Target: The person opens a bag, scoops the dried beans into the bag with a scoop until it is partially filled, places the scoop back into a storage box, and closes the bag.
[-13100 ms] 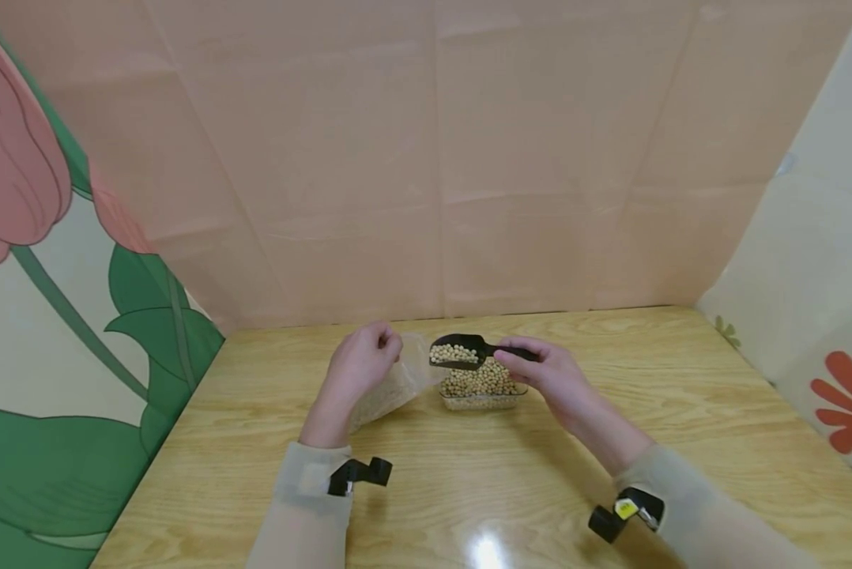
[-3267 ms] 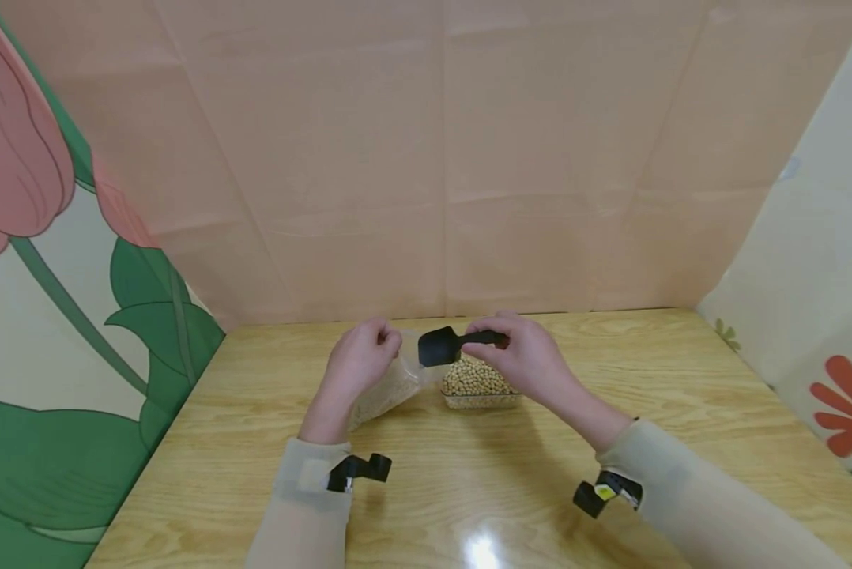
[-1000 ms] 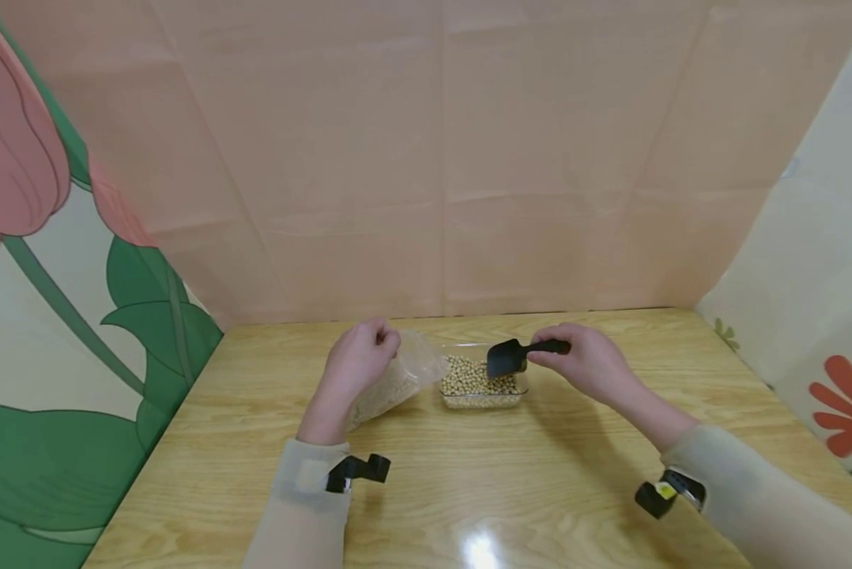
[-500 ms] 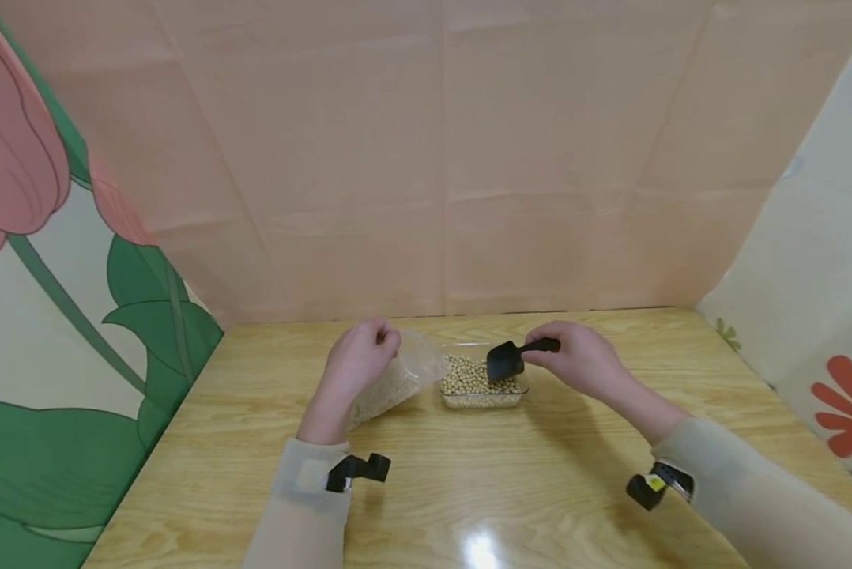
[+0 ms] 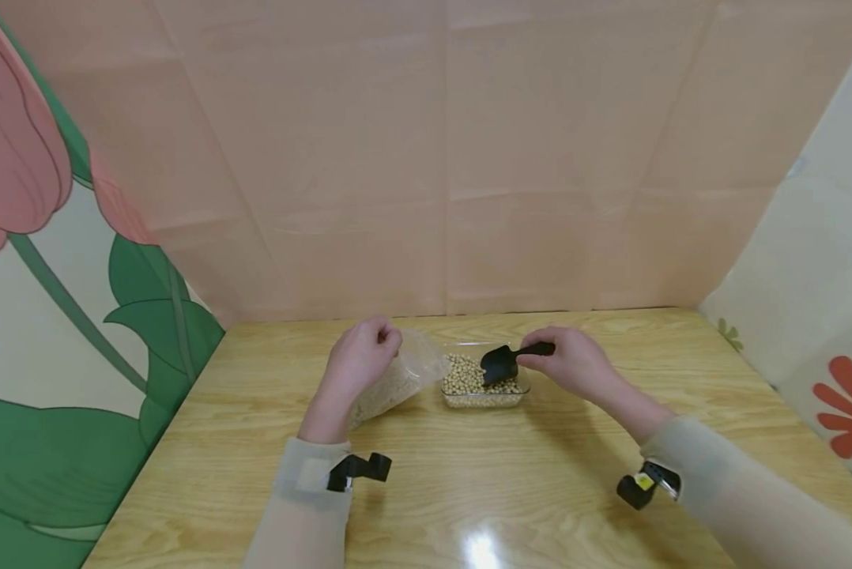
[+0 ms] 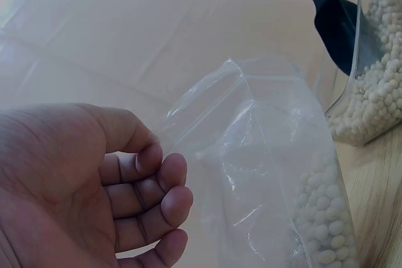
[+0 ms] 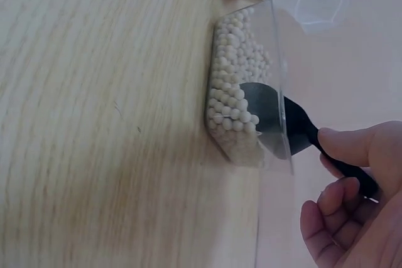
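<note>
The black scoop (image 5: 499,366) is located at the right part of the clear rectangular container (image 5: 483,401), its bowl partly sunk in the pale round beans (image 5: 461,371). Its long axis runs left to right at a slant: the bowl's front edge points left and down, and the handle rises to the right above the container's right end. The container's own long axis lies left to right on the wood-grain table (image 5: 540,474).

The right hand (image 5: 574,365) pinches the handle between thumb and forefinger; the remaining fingers are curled clear of it.

The left hand (image 5: 360,356) pinches the upper edge of the transparent zip bag (image 5: 401,381) between thumb and forefinger, its other fingers loosely bent. The bag rests on the table left of the container, more beans (image 6: 323,218) in its lower part, its mouth directed right. Whether the mouth touches the container's left end cannot be determined. A black wrist camera (image 5: 369,468) is mounted at the left sleeve.
</note>
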Demonstrator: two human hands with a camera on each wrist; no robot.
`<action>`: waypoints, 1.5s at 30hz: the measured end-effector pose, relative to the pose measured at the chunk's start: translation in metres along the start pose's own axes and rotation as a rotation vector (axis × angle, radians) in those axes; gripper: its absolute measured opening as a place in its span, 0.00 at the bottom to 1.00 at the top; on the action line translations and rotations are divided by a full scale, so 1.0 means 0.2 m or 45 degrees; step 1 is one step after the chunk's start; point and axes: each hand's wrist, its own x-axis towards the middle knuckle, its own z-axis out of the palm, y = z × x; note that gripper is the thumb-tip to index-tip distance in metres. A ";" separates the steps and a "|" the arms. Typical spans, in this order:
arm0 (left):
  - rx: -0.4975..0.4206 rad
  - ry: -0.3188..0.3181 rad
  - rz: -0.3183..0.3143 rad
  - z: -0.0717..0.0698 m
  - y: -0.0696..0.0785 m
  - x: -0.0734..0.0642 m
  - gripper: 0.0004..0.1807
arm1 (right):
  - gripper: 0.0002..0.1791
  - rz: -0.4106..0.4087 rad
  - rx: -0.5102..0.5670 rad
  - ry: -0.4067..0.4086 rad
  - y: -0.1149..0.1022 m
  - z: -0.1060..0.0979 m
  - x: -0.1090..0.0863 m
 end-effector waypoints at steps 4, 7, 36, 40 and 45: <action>0.001 -0.004 -0.005 0.00 0.00 0.00 0.13 | 0.21 0.038 0.073 -0.020 0.01 0.02 0.00; 0.003 -0.005 -0.007 0.00 0.00 0.00 0.14 | 0.21 0.060 0.109 -0.019 0.02 0.04 0.00; 0.006 -0.013 -0.018 0.00 -0.01 -0.01 0.15 | 0.26 0.259 0.413 0.000 0.02 0.23 -0.04; 0.006 -0.017 -0.027 0.00 -0.01 -0.01 0.15 | 0.26 0.240 0.408 0.012 0.00 0.26 -0.04; 0.004 -0.027 -0.031 -0.01 0.00 -0.01 0.15 | 0.25 0.245 0.447 0.040 0.00 0.28 -0.04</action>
